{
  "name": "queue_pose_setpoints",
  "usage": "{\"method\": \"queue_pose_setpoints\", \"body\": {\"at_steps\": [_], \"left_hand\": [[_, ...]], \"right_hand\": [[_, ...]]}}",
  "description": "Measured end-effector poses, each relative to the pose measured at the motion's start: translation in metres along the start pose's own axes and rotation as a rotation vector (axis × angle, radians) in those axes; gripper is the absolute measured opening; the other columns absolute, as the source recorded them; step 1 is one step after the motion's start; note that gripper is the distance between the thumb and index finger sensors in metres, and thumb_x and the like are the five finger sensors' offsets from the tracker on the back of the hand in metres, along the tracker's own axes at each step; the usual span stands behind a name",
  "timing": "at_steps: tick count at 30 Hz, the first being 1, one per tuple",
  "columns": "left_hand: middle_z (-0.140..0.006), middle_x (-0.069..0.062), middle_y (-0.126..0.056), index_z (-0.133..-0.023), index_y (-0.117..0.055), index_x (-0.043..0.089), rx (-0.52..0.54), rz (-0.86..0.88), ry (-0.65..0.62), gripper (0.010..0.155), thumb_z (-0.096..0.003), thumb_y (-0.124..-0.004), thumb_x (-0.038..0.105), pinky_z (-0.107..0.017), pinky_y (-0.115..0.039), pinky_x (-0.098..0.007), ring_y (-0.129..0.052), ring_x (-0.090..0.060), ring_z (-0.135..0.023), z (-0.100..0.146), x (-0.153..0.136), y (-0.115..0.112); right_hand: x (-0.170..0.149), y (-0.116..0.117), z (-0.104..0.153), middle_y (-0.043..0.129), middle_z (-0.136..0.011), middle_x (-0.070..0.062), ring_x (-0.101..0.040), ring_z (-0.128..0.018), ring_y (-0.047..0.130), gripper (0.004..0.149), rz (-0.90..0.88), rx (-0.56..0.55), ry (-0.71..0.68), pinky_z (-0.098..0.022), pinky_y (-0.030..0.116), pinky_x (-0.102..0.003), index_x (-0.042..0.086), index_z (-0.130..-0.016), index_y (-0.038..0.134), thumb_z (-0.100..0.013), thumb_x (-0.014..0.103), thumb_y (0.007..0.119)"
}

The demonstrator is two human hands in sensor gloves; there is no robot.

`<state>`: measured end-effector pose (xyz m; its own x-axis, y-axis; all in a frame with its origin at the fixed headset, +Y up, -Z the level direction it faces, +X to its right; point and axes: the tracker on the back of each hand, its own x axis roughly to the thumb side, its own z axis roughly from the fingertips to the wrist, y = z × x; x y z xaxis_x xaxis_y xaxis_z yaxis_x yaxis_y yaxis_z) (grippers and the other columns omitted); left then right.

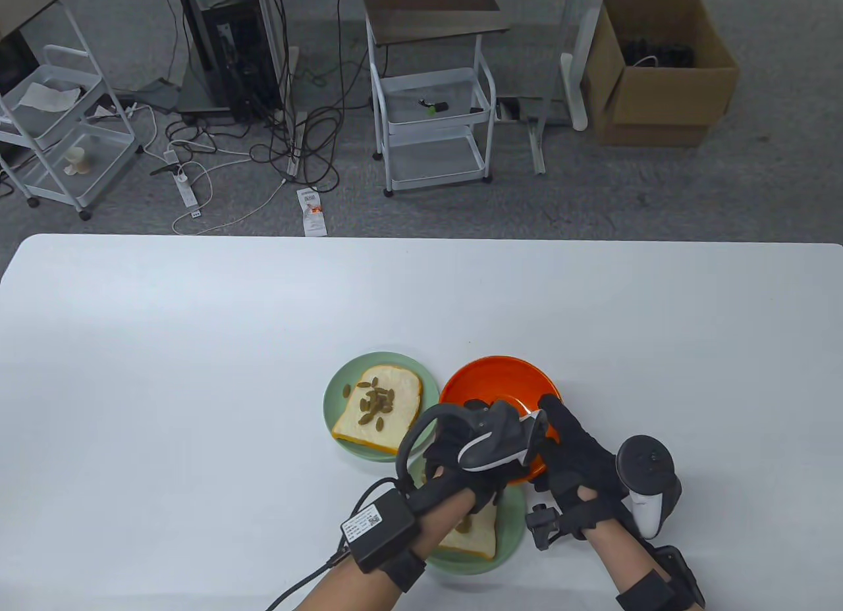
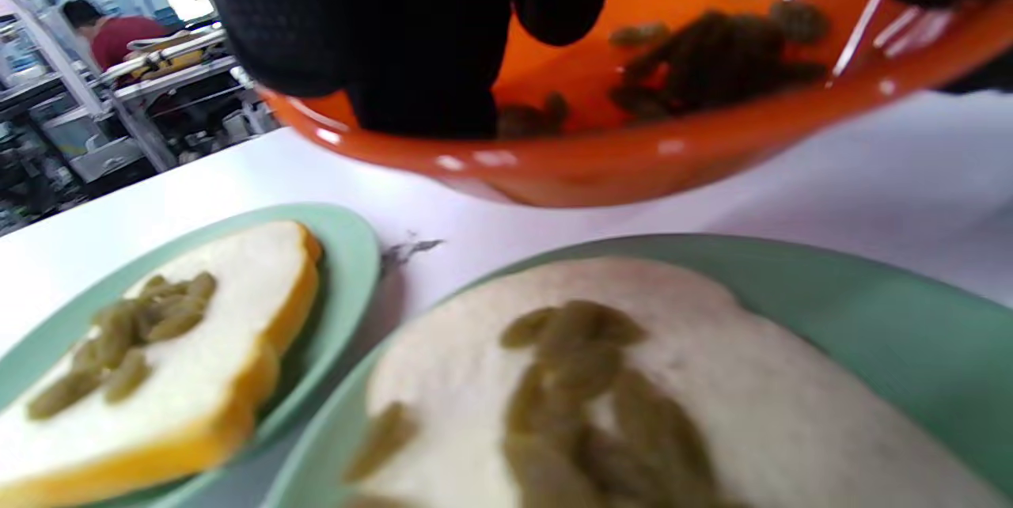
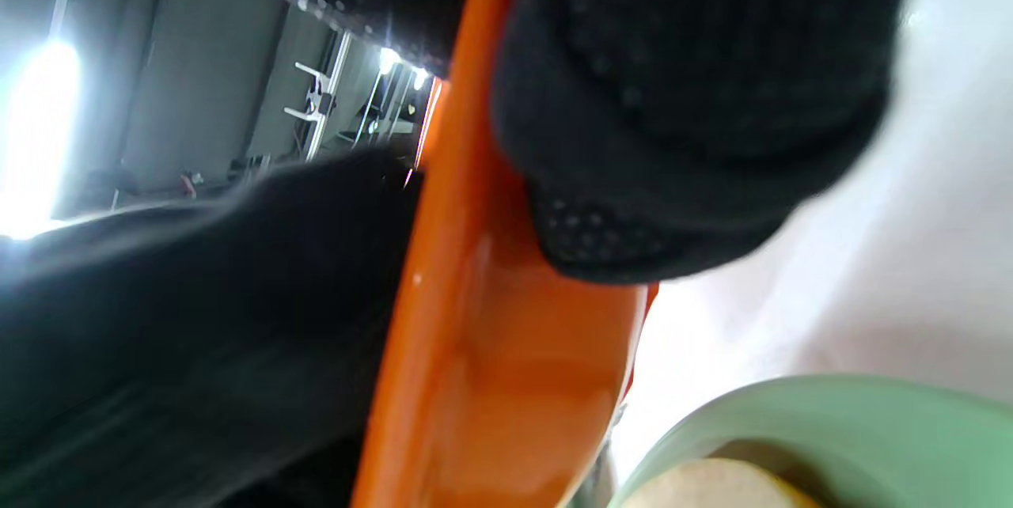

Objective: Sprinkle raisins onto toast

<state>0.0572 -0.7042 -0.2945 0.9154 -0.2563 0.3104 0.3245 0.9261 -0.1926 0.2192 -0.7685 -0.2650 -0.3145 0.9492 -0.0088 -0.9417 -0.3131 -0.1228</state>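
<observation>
Looking down in the table view, the right hand (image 1: 579,463) grips the near rim of the orange bowl (image 1: 490,377), tilting it toward the near green plate (image 1: 507,545), while the left hand (image 1: 461,456) reaches into the bowl; a far green plate (image 1: 342,380) already carries toast (image 1: 379,407) topped with raisins. Seen from the left wrist view, the gloved fingers (image 2: 427,57) dip inside the bowl (image 2: 633,160) beside the remaining raisins (image 2: 712,57); whether they pinch any cannot be told. Below lies the near toast (image 2: 633,381) with a raisin cluster (image 2: 586,405) at its centre. From the right wrist view, a fingertip (image 3: 681,136) presses the bowl wall (image 3: 491,350) from outside, so this hand is clamped on the bowl. Good practice here would be a steady tilt, small pinches, and release over the bare edges of the near slice rather than the crowded middle.
</observation>
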Motion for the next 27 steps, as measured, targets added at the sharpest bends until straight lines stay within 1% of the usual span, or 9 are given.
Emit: {"method": "queue_pose_setpoints", "body": {"at_steps": [3, 4, 6, 9, 11, 13, 18, 19, 27], "left_hand": [[-0.110, -0.011, -0.074, -0.114, -0.053, 0.032, -0.030, -0.004, 0.110, 0.088, -0.0412, -0.071, 0.077, -0.044, -0.096, -0.027, -0.109, -0.014, -0.056, -0.008, 0.011, -0.002], [-0.112, -0.010, -0.069, -0.115, -0.047, 0.031, -0.047, 0.013, 0.109, 0.087, -0.0432, -0.072, 0.073, -0.044, -0.097, -0.024, -0.109, -0.012, -0.055, -0.009, 0.014, -0.002], [-0.108, -0.007, -0.071, -0.113, -0.049, 0.030, -0.010, 0.064, 0.090, 0.082, -0.0449, -0.079, 0.065, -0.042, -0.098, -0.024, -0.110, -0.011, -0.052, -0.009, 0.018, -0.002], [-0.093, 0.001, -0.086, -0.104, -0.066, 0.035, 0.097, 0.077, 0.061, 0.066, -0.0447, -0.089, 0.052, -0.037, -0.099, -0.022, -0.111, -0.009, -0.046, -0.008, 0.022, 0.000], [-0.086, 0.003, -0.091, -0.094, -0.078, 0.040, 0.154, 0.099, 0.043, 0.055, -0.0427, -0.094, 0.049, -0.033, -0.100, -0.024, -0.112, -0.011, -0.040, -0.007, 0.022, -0.001], [-0.081, 0.003, -0.095, -0.090, -0.083, 0.041, 0.196, 0.106, 0.030, 0.052, -0.0404, -0.097, 0.048, -0.029, -0.100, -0.024, -0.113, -0.011, -0.035, -0.007, 0.021, -0.002], [-0.075, 0.004, -0.099, -0.085, -0.089, 0.040, 0.216, 0.180, 0.009, 0.050, -0.0375, -0.100, 0.048, -0.024, -0.101, -0.024, -0.114, -0.012, -0.029, -0.012, 0.007, -0.008], [-0.073, 0.006, -0.101, -0.082, -0.091, 0.041, 0.239, 0.202, 0.013, 0.045, -0.0380, -0.099, 0.045, -0.023, -0.101, -0.023, -0.115, -0.012, -0.027, -0.012, 0.002, -0.009], [-0.073, 0.006, -0.101, -0.082, -0.091, 0.040, 0.292, 0.430, 0.038, 0.045, -0.0379, -0.100, 0.045, -0.023, -0.101, -0.023, -0.114, -0.011, -0.028, -0.011, -0.042, 0.001]], "right_hand": [[0.002, 0.002, 0.005, 0.075, -0.092, -0.037, -0.036, -0.016, 0.107, 0.057, -0.043, 0.006, 0.027, -0.005, 0.098, -0.028, 0.014, -0.101, 0.074, -0.045, 0.012, 0.083], [0.001, 0.002, 0.006, 0.075, -0.092, -0.037, -0.036, -0.016, 0.107, 0.056, -0.047, 0.000, 0.024, -0.005, 0.098, -0.028, 0.014, -0.101, 0.074, -0.045, 0.012, 0.083], [-0.001, 0.001, 0.007, 0.076, -0.092, -0.036, -0.036, -0.015, 0.107, 0.056, -0.066, 0.001, 0.042, -0.004, 0.098, -0.028, 0.014, -0.100, 0.074, -0.045, 0.012, 0.082], [0.000, 0.001, 0.007, 0.076, -0.091, -0.037, -0.035, -0.015, 0.108, 0.056, -0.078, -0.003, 0.042, -0.004, 0.099, -0.027, 0.013, -0.100, 0.074, -0.045, 0.013, 0.083], [-0.001, 0.001, 0.007, 0.076, -0.091, -0.037, -0.035, -0.015, 0.108, 0.056, -0.090, -0.004, 0.042, -0.004, 0.099, -0.028, 0.014, -0.100, 0.074, -0.045, 0.012, 0.083], [-0.001, 0.001, 0.007, 0.076, -0.091, -0.036, -0.035, -0.015, 0.108, 0.056, -0.084, 0.002, 0.042, -0.004, 0.099, -0.027, 0.014, -0.100, 0.075, -0.045, 0.013, 0.083], [0.000, 0.006, 0.006, 0.075, -0.092, -0.036, -0.034, -0.018, 0.108, 0.057, -0.019, 0.026, 0.018, -0.006, 0.099, -0.027, 0.013, -0.101, 0.074, -0.045, 0.013, 0.084], [0.002, 0.007, 0.006, 0.075, -0.093, -0.037, -0.034, -0.018, 0.109, 0.057, 0.006, 0.038, 0.010, -0.007, 0.099, -0.027, 0.013, -0.102, 0.073, -0.045, 0.014, 0.084], [0.000, 0.001, 0.003, 0.073, -0.094, -0.036, -0.033, -0.022, 0.109, 0.058, -0.056, 0.017, 0.049, -0.010, 0.100, -0.027, 0.012, -0.103, 0.070, -0.046, 0.014, 0.083]]}}
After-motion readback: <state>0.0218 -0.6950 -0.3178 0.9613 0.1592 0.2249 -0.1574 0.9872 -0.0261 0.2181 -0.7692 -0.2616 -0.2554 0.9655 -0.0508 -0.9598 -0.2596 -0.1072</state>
